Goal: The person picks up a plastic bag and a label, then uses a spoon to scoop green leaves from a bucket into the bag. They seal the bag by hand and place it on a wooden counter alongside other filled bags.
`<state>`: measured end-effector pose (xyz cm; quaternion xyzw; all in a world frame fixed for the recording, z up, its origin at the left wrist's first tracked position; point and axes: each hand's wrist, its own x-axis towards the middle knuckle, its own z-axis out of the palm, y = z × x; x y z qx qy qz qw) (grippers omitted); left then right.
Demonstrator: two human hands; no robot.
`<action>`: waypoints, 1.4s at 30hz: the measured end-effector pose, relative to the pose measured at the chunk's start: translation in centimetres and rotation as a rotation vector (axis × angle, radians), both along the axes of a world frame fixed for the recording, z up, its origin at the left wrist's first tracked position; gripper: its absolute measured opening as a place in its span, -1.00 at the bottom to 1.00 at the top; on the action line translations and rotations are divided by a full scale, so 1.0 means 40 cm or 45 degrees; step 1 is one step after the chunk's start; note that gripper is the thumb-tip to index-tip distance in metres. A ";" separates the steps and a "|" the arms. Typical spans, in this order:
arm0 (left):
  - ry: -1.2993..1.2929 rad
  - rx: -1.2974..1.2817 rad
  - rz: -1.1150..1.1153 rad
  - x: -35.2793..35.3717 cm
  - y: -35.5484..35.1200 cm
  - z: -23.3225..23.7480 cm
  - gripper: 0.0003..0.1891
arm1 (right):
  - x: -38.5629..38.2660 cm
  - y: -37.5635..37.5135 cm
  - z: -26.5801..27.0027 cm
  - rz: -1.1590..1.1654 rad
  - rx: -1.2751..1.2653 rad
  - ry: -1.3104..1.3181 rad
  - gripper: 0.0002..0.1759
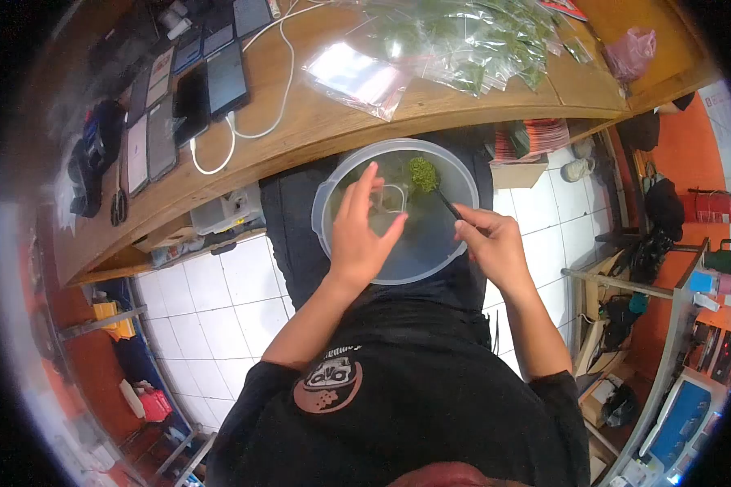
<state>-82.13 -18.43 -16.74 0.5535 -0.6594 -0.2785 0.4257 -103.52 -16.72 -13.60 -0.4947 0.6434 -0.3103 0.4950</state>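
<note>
A round translucent plastic basin rests on my lap, with green material spread inside. My right hand is closed on the dark handle of a spoon, heaped with a green, crumbly plant-like material, above the basin. On the other side, my left hand curves with thumb and fingers apart around a small clear plastic bag. The bag's mouth appears rounded and open, facing up, close to the spoon. Part of the bag is hard to make out against the basin.
Ahead is a wooden table whose edge overhangs the basin. Filled clear bags and a stack of flat plastic bags lie on it. Several phones, a white cable and scissors occupy its left side.
</note>
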 end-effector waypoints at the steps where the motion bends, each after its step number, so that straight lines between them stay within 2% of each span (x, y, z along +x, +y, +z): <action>1: 0.003 -0.003 0.006 -0.009 -0.007 -0.009 -0.12 | -0.002 0.003 0.000 0.003 -0.101 -0.013 -0.67; 10: 0.010 -0.064 0.001 -0.032 -0.030 -0.035 -0.17 | 0.016 0.012 0.000 0.113 -0.365 0.169 -0.66; 14: -0.019 -0.114 0.045 -0.027 -0.026 -0.046 -0.19 | 0.016 0.012 -0.003 0.053 -0.350 0.150 -0.65; 16: -0.061 -0.168 0.063 -0.021 -0.025 -0.046 -0.21 | 0.014 0.015 -0.005 0.006 -0.152 0.082 -0.67; 17: -0.109 -0.233 0.077 -0.018 -0.022 -0.045 -0.21 | 0.015 0.024 -0.023 0.009 -0.150 0.082 -0.67; 19: -0.155 -0.312 0.092 -0.018 -0.026 -0.040 -0.20 | 0.035 0.022 -0.041 0.075 -0.416 0.043 -0.66; 20: -0.099 -0.341 0.089 -0.019 -0.020 -0.038 -0.19 | 0.035 0.026 -0.036 0.154 -0.561 0.225 -0.65; 21: -0.043 -0.370 0.086 -0.020 -0.013 -0.037 -0.18 | 0.048 0.022 -0.026 0.155 -0.561 0.225 -0.65; 22: -0.044 -0.371 0.087 -0.022 -0.006 -0.037 -0.18 | 0.063 0.017 -0.020 0.144 -0.638 0.124 -0.66; 24: 0.228 -0.271 -0.010 -0.031 0.004 -0.036 -0.19 | 0.095 0.005 -0.020 0.099 -0.735 -0.047 -0.71; 25: 0.228 -0.276 -0.010 -0.033 0.009 -0.038 -0.19 | 0.100 -0.002 -0.032 0.099 -0.740 -0.048 -0.71; 27: 0.430 -0.239 -0.110 -0.037 0.014 -0.041 -0.23 | 0.107 -0.018 -0.065 0.002 -0.644 -0.329 -0.77; 31: 0.665 -0.085 -0.136 -0.020 0.017 -0.027 -0.45 | 0.098 -0.033 -0.082 -0.061 -0.615 -0.354 -0.85; 32: 0.806 -0.018 -0.093 -0.018 0.023 -0.021 -0.62 | 0.096 -0.034 -0.081 -0.049 -0.620 -0.400 -0.87; 33: 0.808 -0.028 -0.096 -0.014 0.026 -0.021 -0.62 | 0.096 -0.035 -0.078 -0.037 -0.622 -0.444 -0.90; 36: 0.823 0.033 -0.087 0.002 0.032 -0.026 -0.79 | 0.099 -0.028 -0.051 -0.032 -0.569 -0.569 -0.93; 42: 0.786 0.011 -0.156 0.008 0.028 -0.020 -0.76 | 0.098 -0.028 -0.050 -0.047 -0.623 -0.586 -0.92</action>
